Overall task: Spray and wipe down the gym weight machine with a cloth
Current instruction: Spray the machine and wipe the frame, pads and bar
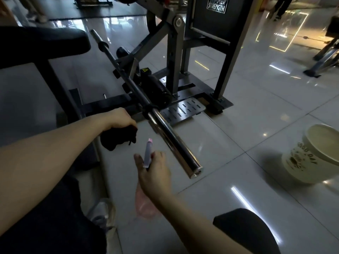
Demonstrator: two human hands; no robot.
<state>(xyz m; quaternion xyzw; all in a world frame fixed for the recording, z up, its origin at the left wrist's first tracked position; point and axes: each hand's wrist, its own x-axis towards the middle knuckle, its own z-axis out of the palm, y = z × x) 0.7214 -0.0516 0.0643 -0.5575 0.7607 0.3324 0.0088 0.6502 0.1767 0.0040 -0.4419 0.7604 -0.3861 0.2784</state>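
While the right hand (156, 171) pinches the slim pink-capped spray bottle (147, 154) just beside the chrome steel bar (174, 142), at its 8 o'clock, and the left hand (119, 120) grips the bunched black cloth (117, 138) at the bottle's 10 o'clock, overspray may miss the bar, wetting the glossy tiled floor (247, 110).

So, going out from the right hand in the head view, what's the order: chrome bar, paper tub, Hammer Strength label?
1. Chrome bar, just right of the right hand holding the spray bottle.
2. Paper tub, far off to the right.
3. Hammer Strength label, high up, at the back.
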